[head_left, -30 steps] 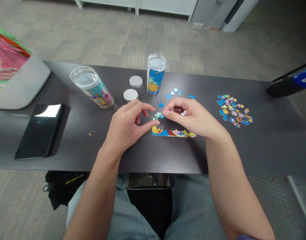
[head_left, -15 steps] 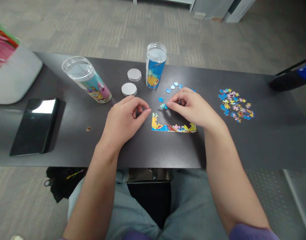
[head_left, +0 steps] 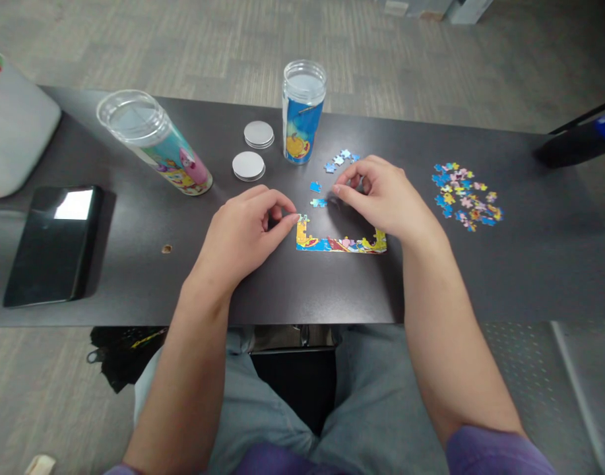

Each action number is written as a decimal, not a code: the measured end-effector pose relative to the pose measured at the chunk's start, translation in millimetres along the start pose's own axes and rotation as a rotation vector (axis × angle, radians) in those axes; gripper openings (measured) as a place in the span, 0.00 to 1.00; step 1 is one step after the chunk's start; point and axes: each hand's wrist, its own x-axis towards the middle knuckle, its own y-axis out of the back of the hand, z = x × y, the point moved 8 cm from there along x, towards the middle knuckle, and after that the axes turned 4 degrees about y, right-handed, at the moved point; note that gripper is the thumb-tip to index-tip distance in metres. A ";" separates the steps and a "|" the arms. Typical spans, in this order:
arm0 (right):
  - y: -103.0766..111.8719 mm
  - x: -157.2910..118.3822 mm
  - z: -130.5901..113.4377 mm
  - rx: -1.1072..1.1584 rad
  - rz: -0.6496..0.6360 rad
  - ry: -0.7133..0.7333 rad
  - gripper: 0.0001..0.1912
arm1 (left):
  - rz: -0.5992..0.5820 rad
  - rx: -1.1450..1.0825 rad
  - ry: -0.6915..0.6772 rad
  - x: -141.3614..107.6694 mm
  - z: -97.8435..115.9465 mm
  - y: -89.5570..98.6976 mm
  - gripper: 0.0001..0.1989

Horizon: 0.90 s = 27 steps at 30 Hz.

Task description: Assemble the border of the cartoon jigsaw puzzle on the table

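Observation:
Thumb and forefinger of my left hand (head_left: pixel 250 231) come together at the upper left corner of a partly joined jigsaw puzzle (head_left: pixel 326 245). Whether a piece lies between those fingertips is hidden. The joined part forms a left side, a bottom edge and a short right side. My right hand (head_left: pixel 376 194) hovers just right of a small blue puzzle piece (head_left: pixel 318 203), its fingers curled and thumb slightly apart from the forefinger. I see nothing between them. Another blue piece (head_left: pixel 315 187) lies just above, and several pale blue pieces (head_left: pixel 338 159) lie farther back.
A pile of loose puzzle pieces (head_left: pixel 465 196) spreads to the right. Two clear-topped canisters (head_left: pixel 302 128) (head_left: pixel 181 161) stand at the back, near two white lids (head_left: pixel 249 166) (head_left: pixel 258 134). A black device (head_left: pixel 49 244) and a white container (head_left: pixel 18 132) are on the left.
My right hand has drawn slightly back and right from the blue piece, which has been let go a little farther left. My left fingertips now meet the puzzle's corner. The view has shifted slightly.

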 end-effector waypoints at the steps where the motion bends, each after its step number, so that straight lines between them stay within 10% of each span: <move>1: 0.4 -0.6 -0.6 0.004 -0.002 0.007 0.02 | 0.000 0.000 -0.001 0.0 -0.3 -0.3 0.04; 17: -17.5 1.8 -8.4 0.066 -0.099 0.085 0.10 | -0.005 0.007 0.034 0.4 -1.1 -2.0 0.07; 27: 85.5 -17.7 26.1 0.053 0.258 0.017 0.04 | 0.007 -0.015 -0.005 -1.1 -4.3 -1.5 0.06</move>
